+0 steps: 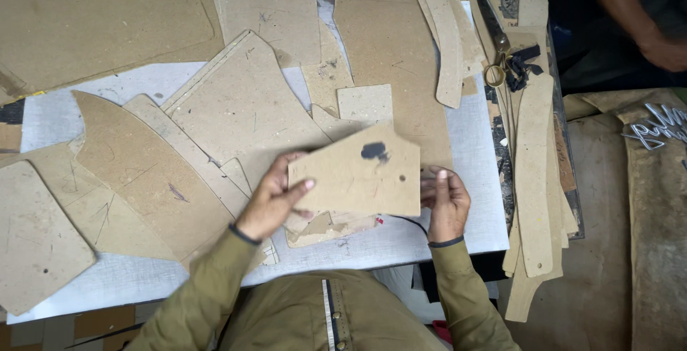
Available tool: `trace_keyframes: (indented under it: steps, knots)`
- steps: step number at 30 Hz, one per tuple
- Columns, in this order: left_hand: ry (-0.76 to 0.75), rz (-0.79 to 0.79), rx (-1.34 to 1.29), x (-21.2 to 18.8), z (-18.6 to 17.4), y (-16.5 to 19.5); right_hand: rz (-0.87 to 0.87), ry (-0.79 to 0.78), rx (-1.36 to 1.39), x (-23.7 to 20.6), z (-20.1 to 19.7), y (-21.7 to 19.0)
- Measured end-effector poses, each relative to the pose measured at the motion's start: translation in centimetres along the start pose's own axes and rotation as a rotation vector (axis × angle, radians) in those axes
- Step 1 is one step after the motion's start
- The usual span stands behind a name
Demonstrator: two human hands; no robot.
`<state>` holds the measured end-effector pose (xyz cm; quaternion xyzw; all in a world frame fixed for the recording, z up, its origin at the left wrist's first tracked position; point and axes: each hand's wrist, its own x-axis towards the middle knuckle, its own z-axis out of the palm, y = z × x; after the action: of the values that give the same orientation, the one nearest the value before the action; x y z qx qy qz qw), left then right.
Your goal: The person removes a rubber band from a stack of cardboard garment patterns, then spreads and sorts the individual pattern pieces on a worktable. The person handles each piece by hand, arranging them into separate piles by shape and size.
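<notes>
We see one bench (pixel 458 229) strewn with more cardboard patterns (pixel 236 108) than we can count, with one pair of scissors (pixel 494 36) at its far right edge. Above its near edge, our left hand (pixel 272 197) and right hand (pixel 445 204) each pinch one end of a single cardboard piece (pixel 356 172) bearing one dark smudge (pixel 373 151).

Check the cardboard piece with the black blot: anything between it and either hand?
Nothing visible. The left hand grips the cardboard piece at its left edge, thumb on the face; the right hand holds its lower right corner. Both touch it directly. Below it lie smaller cardboard scraps on the white table sheet.
</notes>
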<state>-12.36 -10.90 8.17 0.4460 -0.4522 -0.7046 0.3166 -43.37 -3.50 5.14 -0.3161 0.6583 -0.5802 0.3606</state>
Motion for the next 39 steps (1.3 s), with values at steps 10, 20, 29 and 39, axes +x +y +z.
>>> trace_keyframes:
  steps: [10, 20, 29, 39]
  knots:
    - [0.128, 0.194, 0.085, 20.5, -0.4, 16.5, -0.272, 0.104, -0.189, 1.2, -3.4, 6.8]
    - [0.476, 0.661, 0.436, 6.6, -3.7, 4.9, -0.32, 0.125, -0.287, 0.9, -2.7, 6.6]
    - [1.247, 0.324, 0.539, -16.0, -10.5, -5.2, -0.149, -0.658, -0.233, -7.3, 10.9, 1.5]
    - [1.048, 0.115, 0.197, -16.7, -8.5, -10.9, -0.61, -0.921, -0.591, -15.4, 22.7, -0.3]
